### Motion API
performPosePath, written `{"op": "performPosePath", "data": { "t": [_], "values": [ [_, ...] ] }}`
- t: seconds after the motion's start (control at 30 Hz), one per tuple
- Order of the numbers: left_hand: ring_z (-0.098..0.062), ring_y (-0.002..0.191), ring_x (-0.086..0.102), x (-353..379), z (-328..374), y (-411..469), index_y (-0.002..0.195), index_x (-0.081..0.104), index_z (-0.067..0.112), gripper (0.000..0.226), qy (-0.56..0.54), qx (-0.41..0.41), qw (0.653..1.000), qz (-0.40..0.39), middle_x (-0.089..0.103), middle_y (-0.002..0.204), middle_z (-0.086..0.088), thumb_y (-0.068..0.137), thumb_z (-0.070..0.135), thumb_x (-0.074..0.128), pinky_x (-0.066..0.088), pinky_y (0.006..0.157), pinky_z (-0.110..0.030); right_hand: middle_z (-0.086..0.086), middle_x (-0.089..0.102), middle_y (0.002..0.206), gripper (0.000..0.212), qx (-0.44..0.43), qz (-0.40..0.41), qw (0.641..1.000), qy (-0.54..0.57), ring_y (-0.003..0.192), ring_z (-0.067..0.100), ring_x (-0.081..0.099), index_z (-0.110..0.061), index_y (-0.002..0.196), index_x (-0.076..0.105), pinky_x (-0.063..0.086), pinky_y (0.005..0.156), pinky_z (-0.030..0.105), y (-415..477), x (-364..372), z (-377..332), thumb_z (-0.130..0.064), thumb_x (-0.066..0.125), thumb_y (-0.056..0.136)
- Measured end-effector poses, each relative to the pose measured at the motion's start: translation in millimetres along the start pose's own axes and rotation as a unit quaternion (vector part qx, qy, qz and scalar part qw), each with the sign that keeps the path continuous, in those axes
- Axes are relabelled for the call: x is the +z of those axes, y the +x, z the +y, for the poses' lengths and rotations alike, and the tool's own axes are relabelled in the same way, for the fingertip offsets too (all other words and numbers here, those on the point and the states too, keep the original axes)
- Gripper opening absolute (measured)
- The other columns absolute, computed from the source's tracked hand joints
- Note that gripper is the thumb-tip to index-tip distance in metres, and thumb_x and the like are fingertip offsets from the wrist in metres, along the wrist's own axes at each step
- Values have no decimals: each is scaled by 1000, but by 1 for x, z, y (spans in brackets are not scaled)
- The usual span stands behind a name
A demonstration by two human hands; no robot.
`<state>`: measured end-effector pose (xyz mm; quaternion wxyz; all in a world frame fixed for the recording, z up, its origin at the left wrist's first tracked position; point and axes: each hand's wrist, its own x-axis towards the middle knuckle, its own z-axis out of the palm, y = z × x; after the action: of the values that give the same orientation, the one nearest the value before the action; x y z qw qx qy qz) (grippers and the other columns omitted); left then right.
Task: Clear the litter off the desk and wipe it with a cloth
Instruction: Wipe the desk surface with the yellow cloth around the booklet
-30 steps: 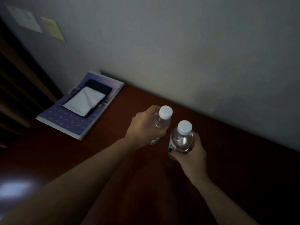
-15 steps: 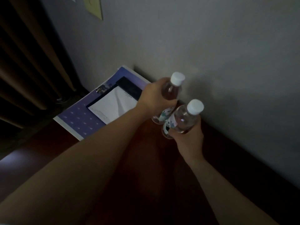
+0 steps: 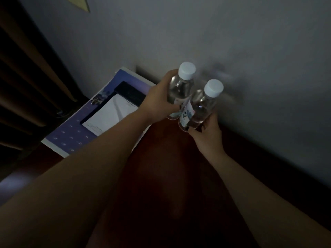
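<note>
Item one, nearest the person: two bare forearms reach out over the desk (image 3: pixel 161 176), a dark red-brown top, toward the wall (image 3: pixel 232 42). Item two, just short of the wall: the right hand (image 3: pixel 207 133), fingers curled round the lower body of a clear plastic bottle, the right bottle (image 3: pixel 200 108). It has a white cap and a visible label, and it tilts cap-first toward the wall. Item three, just beside it and a little nearer the wall: the left hand (image 3: pixel 159 99), wrapped round the waist of the left bottle (image 3: pixel 179 92), which is the same make, capped and tilted likewise. Both bottles look lifted clear of the desk; whether they touch each other I cannot tell. Item four, against the wall and left of the bottles: a purple calendar (image 3: pixel 71 135) lying flat, with a white notepad (image 3: pixel 111 115) and a dark flat object (image 3: pixel 130 93) on it. Item five, high on the wall: the corner of a yellow note (image 3: pixel 80 4). A brown curtain (image 3: pixel 26 68) hangs at the wall's left end. Judgement: the litter-clearing step is in hand, with one bottle in each grip. No bin or cloth is in sight. The next move likely calls for carrying the pair away from the wall and off the desk with firm grips, since the smooth plastic could slip. The hands must then be freed for a cloth, as wiping is not yet begun.
</note>
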<state>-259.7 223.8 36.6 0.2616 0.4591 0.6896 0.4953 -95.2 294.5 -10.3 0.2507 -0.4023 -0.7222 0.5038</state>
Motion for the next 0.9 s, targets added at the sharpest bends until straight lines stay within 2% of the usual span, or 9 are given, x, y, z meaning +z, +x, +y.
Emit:
{"op": "performPosePath", "data": {
  "t": [0.1, 0.17, 0.23, 0.3, 0.37, 0.53, 0.63, 0.77, 0.9],
  "values": [
    [0, 122, 42, 12, -3, -23, 148, -4, 32, 110, -25, -30, 999, -15, 38, 147, -4, 73, 12, 75, 40, 95, -11, -26, 37, 137, 94, -5, -18, 999, -29, 124, -12, 34, -42, 142, 23, 29, 93, 6, -23, -16, 13, -10, 76, 72],
    [-6, 136, 28, 27, -5, -45, 144, -5, 40, 110, -3, -37, 999, 24, 23, 155, -3, 72, 11, 73, 36, 108, -26, -22, 31, 142, 96, 10, -18, 999, -28, 129, -10, 28, -45, 142, 18, 25, 98, 9, -44, -32, 26, -10, 75, 74],
    [-18, 146, 5, 50, -5, -69, 148, -3, 34, 111, 66, -79, 993, 62, 4, 159, -3, 70, 9, 72, 20, 117, -45, -10, 35, 145, 92, 25, -15, 998, -49, 132, -2, 32, -36, 145, 22, 27, 102, 15, -68, -51, 41, -9, 75, 75],
    [-24, 145, -13, 79, 2, -96, 149, -10, 26, 115, 144, -105, 983, 31, -13, 159, -5, 70, 13, 73, 7, 118, -47, -1, 41, 144, 85, 33, 1, 997, -72, 132, 3, 37, -29, 145, 28, 31, 105, 21, -96, -75, 52, -5, 73, 76],
    [-29, 143, -19, 110, 15, -123, 148, -13, 24, 113, 189, -90, 977, -47, -21, 156, -7, 73, 19, 71, 4, 116, -46, 2, 45, 142, 77, 29, 29, 995, -94, 131, 7, 40, -24, 143, 34, 34, 108, 30, -126, -103, 59, -4, 70, 78],
    [-23, 143, -21, 200, 64, -174, 150, -6, 26, 98, 206, -51, 949, -232, -20, 157, -5, 82, 25, 64, 4, 116, -46, -3, 54, 129, 52, 35, 113, 986, -122, 123, 10, 49, -18, 130, 51, 39, 106, 34, -203, -185, 75, -3, 64, 82],
    [-24, 144, -18, 264, 96, -195, 151, -1, 27, 91, 246, -23, 917, -315, -18, 158, -3, 85, 29, 62, 4, 115, -45, -11, 56, 118, 41, 66, 143, 982, -103, 114, 5, 52, -21, 121, 57, 42, 100, 23, -251, -239, 92, -3, 62, 84],
    [-24, 144, -16, 361, 139, -222, 151, 4, 28, 84, 283, 0, 885, -370, -16, 158, -1, 88, 34, 59, 2, 115, -46, -16, 54, 115, 36, 73, 198, 970, -118, 111, 0, 50, -22, 119, 58, 36, 94, 12, -314, -328, 122, -6, 60, 86],
    [-26, 144, -16, 462, 178, -245, 150, 6, 29, 81, 307, 12, 863, -400, -15, 158, -1, 89, 34, 58, -2, 115, -49, -7, 53, 125, 37, 101, 233, 944, -211, 122, 10, 44, -20, 124, 57, 33, 101, 24, -385, -431, 157, -9, 57, 88]
  ]
}}
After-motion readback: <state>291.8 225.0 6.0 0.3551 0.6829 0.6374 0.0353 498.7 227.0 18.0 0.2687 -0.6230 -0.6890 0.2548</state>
